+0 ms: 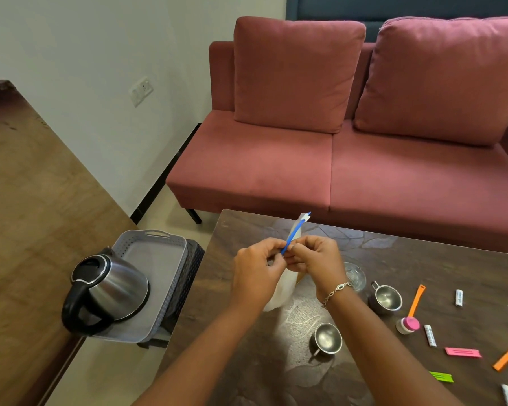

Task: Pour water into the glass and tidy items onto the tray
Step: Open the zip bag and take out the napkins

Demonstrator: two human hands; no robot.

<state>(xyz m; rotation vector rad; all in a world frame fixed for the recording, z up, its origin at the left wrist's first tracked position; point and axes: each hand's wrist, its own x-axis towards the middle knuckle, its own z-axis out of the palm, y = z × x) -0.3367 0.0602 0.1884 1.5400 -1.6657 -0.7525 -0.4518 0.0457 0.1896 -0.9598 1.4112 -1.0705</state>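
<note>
Glass [355, 276], round, stands beside left hand [257, 273] and right hand [317, 259] pinching blue-clipped pouch [280, 291].

A home living room: a pink sofa [349, 136] faces a dark coffee table [423, 259].

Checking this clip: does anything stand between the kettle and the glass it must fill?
Yes. The left hand and right hand, gripping the blue clip on a white pouch, sit between the kettle on the tray and the glass.
</note>
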